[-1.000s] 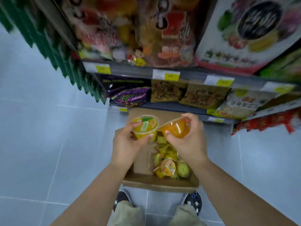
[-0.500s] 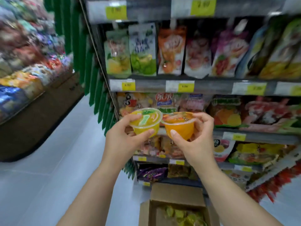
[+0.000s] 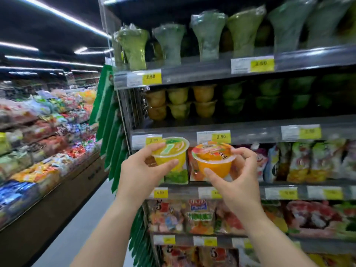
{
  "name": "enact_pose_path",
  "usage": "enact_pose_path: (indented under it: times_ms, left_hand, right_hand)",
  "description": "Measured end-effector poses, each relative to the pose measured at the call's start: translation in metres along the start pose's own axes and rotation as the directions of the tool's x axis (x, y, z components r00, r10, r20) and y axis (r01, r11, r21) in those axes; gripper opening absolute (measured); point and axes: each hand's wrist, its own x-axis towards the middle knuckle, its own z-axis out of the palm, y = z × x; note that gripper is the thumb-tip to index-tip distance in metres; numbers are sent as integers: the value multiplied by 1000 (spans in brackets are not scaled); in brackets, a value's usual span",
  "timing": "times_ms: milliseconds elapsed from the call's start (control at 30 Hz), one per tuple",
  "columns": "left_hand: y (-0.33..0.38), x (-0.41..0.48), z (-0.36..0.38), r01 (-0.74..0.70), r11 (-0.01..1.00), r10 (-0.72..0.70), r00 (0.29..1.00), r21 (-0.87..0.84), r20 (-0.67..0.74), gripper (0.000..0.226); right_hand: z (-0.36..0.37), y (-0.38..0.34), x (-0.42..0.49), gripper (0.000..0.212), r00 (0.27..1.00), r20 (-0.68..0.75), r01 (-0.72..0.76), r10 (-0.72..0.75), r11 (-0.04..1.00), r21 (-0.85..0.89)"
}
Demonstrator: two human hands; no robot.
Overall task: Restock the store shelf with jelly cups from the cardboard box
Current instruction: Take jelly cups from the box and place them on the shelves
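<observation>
Head view looks up at a store shelving unit. The left hand grips a yellow jelly cup, thumb across its front wall and fingers on the rim of the lid. The right hand grips an orange jelly cup, thumb at the base and fingers curled round the far rim. Both lids tilt toward the camera.

The two cups are held close side by side in front of the front edge of the jelly-cup shelf, by the yellow price labels near its left end. On that shelf, above the hands, stacked jelly cups stand two high: brownish, yellow-green and orange at the left end, and darker green ones to the right. Snack pouches fill the shelf behind the hands. Green bags line the top shelf. Across the aisle at left, a low display holds mixed sweets.
</observation>
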Motion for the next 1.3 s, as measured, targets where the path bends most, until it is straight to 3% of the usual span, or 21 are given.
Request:
enact_pose_path:
  times_ms: [300,467,633,800,1067,1167,1300]
  left_hand:
    - [14,99,13,36,997,-24,981,61,-192,56]
    - [-5,134,11,55,993,-42,992,106,-121,49]
    - [-17,154,-6,45,979,-44,999,199,-13,48]
    - [-23,160,-24,16,968,-35,997,251,69,53]
    - [-30,151,-22,-21,960,-11,994,279,113,60]
    - [-29,139,-16,-41,927,21,998,373,58,67]
    - [-16,113,-9,32,850,52,988,526,-144,72]
  right_hand:
    - [5,-10,65,53,998,52,33,-28,995,-95]
    - [35,-17,101,42,996,18,88,-86,982,-164]
    - [73,-17,136,45,996,-52,55,-79,931,-361]
    - [101,-11,147,52,999,-44,-43,21,813,-581]
    - [114,0,142,60,999,-43,-27,-10,645,-764]
    - [108,1,132,77,1000,-1,5,-10,584,-811]
    - [89,7,106,68,987,11,117,-159,673,-730]
